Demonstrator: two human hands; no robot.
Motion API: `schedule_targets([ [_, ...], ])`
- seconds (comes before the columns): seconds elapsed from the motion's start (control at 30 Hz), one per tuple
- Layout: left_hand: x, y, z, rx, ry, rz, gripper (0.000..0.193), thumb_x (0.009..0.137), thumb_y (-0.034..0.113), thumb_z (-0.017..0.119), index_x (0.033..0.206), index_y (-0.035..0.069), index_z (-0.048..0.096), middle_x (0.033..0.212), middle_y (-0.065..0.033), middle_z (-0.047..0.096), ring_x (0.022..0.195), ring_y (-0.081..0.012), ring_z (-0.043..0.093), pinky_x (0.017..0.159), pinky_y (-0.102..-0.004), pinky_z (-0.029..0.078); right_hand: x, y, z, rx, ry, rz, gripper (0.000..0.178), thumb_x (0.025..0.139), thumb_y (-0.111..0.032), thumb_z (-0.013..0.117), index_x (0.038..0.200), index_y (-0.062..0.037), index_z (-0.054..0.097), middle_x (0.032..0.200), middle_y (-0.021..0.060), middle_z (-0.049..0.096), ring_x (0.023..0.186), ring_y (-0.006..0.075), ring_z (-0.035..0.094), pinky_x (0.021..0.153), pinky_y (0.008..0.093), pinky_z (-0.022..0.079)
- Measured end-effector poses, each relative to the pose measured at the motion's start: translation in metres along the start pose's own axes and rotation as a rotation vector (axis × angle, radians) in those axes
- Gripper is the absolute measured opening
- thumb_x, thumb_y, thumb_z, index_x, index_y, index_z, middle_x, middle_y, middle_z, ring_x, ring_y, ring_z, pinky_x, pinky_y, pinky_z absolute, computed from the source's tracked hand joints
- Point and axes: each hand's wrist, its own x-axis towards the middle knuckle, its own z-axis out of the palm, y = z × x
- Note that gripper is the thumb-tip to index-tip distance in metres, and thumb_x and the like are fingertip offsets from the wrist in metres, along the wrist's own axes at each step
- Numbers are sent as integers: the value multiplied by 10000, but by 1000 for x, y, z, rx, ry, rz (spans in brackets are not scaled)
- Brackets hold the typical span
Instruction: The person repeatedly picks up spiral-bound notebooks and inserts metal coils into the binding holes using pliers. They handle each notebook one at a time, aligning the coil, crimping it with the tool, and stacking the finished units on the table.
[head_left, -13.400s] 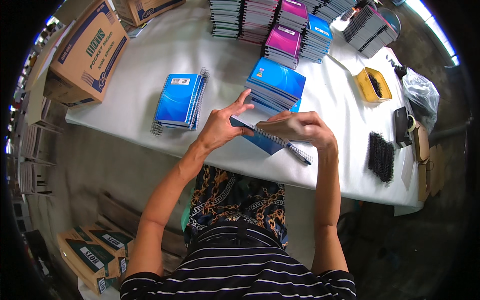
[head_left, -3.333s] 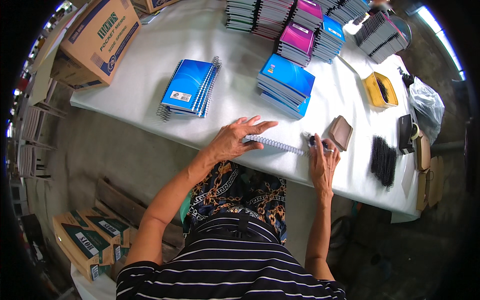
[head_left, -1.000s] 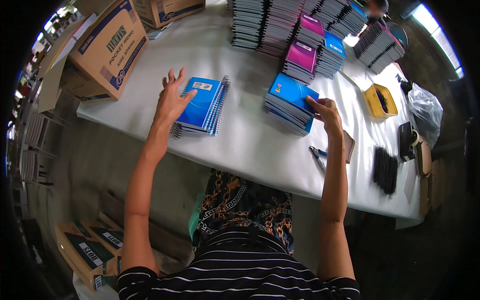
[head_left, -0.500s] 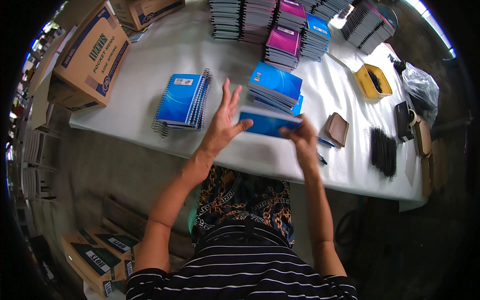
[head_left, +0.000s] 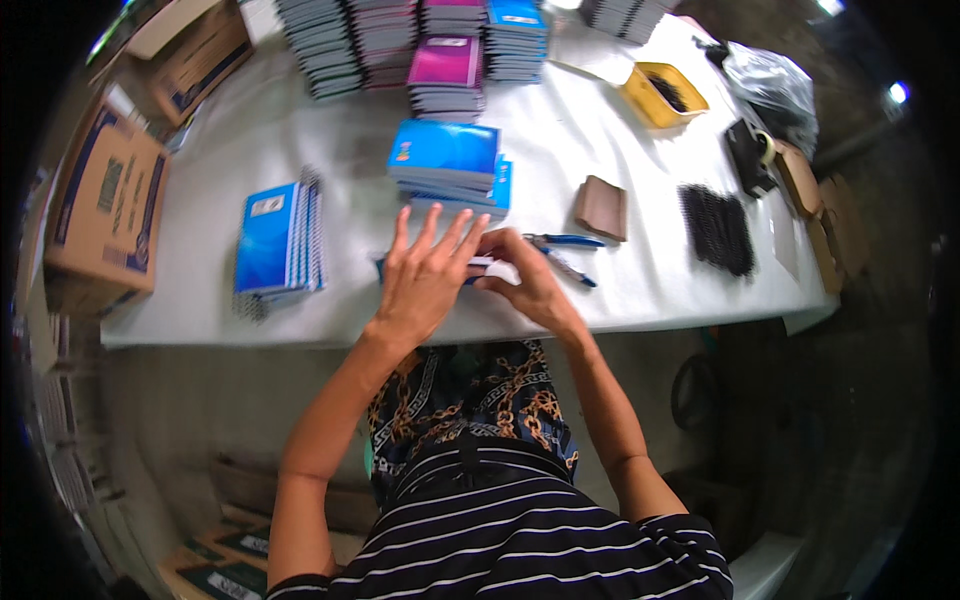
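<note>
At the table's near edge, a thin blue-covered notebook (head_left: pixel 482 262) lies mostly hidden under my hands. Spread fingers of my left hand (head_left: pixel 420 280) rest flat across it. Its right end sits between the thumb and fingers of my right hand (head_left: pixel 522 282), where white pages show. Just beyond is a pile of blue notebooks (head_left: pixel 445 150). To the left lies another blue stack with black spiral bindings (head_left: pixel 270 240). Pliers with blue handles (head_left: pixel 570 241) lie close to my right hand, beside a brown block (head_left: pixel 601 208).
Tall stacks of notebooks (head_left: pixel 445 65) line the back. On the right are a yellow tub (head_left: pixel 664 98) of dark pieces, black spiral coils (head_left: pixel 717 230), a tape dispenser (head_left: pixel 748 158) and a plastic bag (head_left: pixel 770 90). Cardboard boxes (head_left: pixel 110 200) stand at the left.
The notebook has come down from the air to the tabletop. My left hand, raised beside it before, now lies over it. The view has shifted, moving the tabletop leftward in the picture.
</note>
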Motion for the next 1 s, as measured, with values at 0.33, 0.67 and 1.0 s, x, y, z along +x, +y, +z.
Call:
schedule_targets([
  [0.33,7,5,-23,-140,-149,51,555,924,201,581,1455,242,424,1382,-20,558,1254,-329,537,1080,-536,368,-14,105,-265,-1510,429,513,190,868,-226,665,939,-49,672,957,170,643,899,323,619,748,441,491],
  [0.67,6,-2,-24,-89,-197,69,571,923,221,590,1463,197,404,1324,-55,598,1245,-332,538,1050,-526,400,3,19,-196,-1148,246,87,210,852,-30,636,1050,-81,684,978,137,663,862,284,680,747,397,540],
  [1.0,5,-2,-19,-160,-183,39,601,930,261,588,1486,208,367,1261,-97,632,1129,-343,612,955,-470,485,5,-42,-53,-92,-102,188,171,827,3,704,995,-20,682,874,61,665,778,146,625,678,292,505],
])
